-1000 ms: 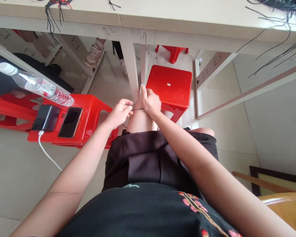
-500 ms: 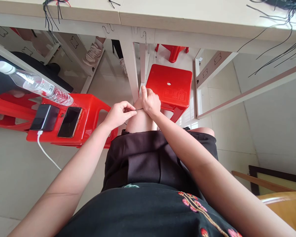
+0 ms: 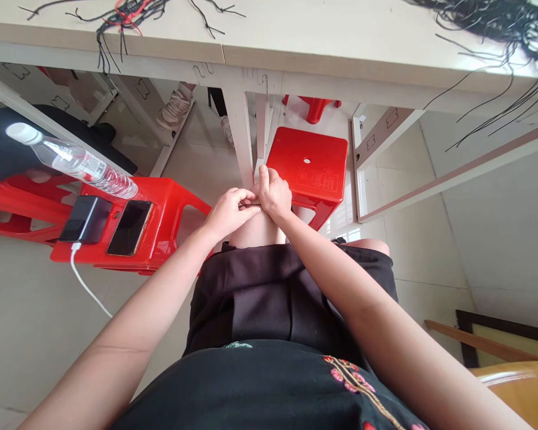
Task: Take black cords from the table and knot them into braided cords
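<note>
My left hand (image 3: 234,212) is closed in a pinch on a thin black cord (image 3: 253,205) above my bare knee (image 3: 255,230). Against it, at the knee, my right hand (image 3: 274,192) is curled with its thumb pointing away from me, and the cord runs under its palm side. The fingers of the two hands touch or nearly touch. Most of the cord is hidden by the hands.
A red stool (image 3: 311,161) stands beyond my right hand. Another red stool (image 3: 161,230) on the left bears a bottle (image 3: 87,164), a black device (image 3: 85,219) and a phone (image 3: 130,227). Black cords (image 3: 511,30) hang over the table edge (image 3: 341,63). A person's shoe (image 3: 174,109) shows underneath.
My left hand has moved right, up to my right hand, and the length of cord between them has shortened. The view has tilted slightly upward, showing more of the table top.
</note>
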### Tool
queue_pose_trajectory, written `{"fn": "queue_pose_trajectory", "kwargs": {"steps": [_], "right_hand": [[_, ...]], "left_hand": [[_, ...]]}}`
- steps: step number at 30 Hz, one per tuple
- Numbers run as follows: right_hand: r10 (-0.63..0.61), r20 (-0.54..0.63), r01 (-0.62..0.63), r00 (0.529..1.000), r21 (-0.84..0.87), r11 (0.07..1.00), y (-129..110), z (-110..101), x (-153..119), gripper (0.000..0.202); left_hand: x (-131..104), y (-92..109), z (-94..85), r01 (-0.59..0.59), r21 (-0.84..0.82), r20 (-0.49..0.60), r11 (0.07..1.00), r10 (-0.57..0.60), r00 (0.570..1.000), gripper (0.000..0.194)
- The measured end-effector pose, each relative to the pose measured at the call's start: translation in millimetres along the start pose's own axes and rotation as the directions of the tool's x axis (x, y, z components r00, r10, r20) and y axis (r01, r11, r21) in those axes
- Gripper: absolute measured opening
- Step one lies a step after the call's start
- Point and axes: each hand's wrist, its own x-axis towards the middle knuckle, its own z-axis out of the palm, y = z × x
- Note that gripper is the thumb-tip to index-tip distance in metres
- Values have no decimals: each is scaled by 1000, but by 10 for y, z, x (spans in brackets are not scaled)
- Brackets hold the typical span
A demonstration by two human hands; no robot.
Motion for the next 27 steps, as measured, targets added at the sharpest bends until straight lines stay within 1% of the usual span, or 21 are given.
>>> {"fn": "queue_pose_trajectory", "kwargs": {"steps": [2,5,7,11,15,17,19,21,23,24,27], "right_hand": [[-20,-6,20,1000,-4,1000,-1,0,-6,52],[-25,-13,25,1000,5,1000,-2,4,-8,54],[-16,-16,16,1000,34,999,-6,9,-8,54],[17,-18,-13,1000,197,980,-22,28,-8,48],[12,-10,-8,1000,319,948,-41,-4,-2,46],[8,-5,-5,1000,390,921,-59,-71,-21,49],[-16,5,11,1000,466,885,-93,-174,-76,45],[-82,28,56,996,523,851,-145,-294,-162,38],[-159,80,82,984,585,807,-202,-414,-249,37],[-175,115,64,978,631,773,-227,-474,-281,36],[-159,219,-61,963,749,660,-282,-667,-302,32]], "left_hand": [[28,26,33,-35,40,-23,999,36,999,16],[62,51,43,-34,131,-15,991,36,999,11],[82,55,33,-45,162,2,986,45,999,13],[105,39,25,-89,158,7,983,90,996,21],[88,42,32,-77,113,-16,991,79,997,19],[74,73,8,-55,77,-42,996,59,997,17],[68,129,-44,-43,39,-70,998,46,996,17],[79,208,-111,-53,6,-96,999,53,994,18],[108,303,-173,-83,-17,-117,996,80,990,19],[126,354,-196,-99,-33,-121,995,95,988,19],[188,512,-232,-125,-113,-120,986,112,987,19]]}}
